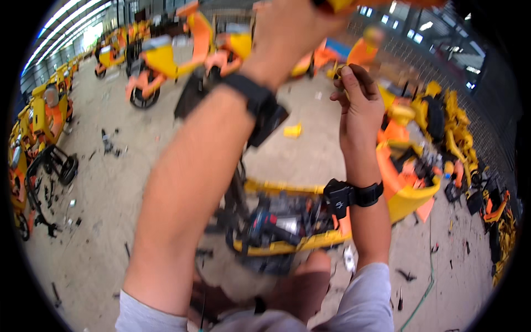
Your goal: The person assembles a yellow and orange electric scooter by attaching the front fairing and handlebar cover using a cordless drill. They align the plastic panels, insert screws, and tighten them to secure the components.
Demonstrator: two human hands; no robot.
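My left hand is raised at the top edge, its fingers cut off by the frame. Beside it, a yellow-and-orange piece shows along that edge; whether the hand grips it is hidden. My right hand is raised to the right of it, thumb and fingertips pinched together. Something small and yellowish shows at the fingertips, too small to name. Below both arms lies a yellow-edged scooter body, its inside full of dark parts. A blue-and-black object rests on it.
Yellow-and-orange scooters stand at the back and left. To the right, a yellow bin-like shell holds loose parts, near heaped yellow panels. A yellow scrap and a green cord lie on the floor. Another person is at the back.
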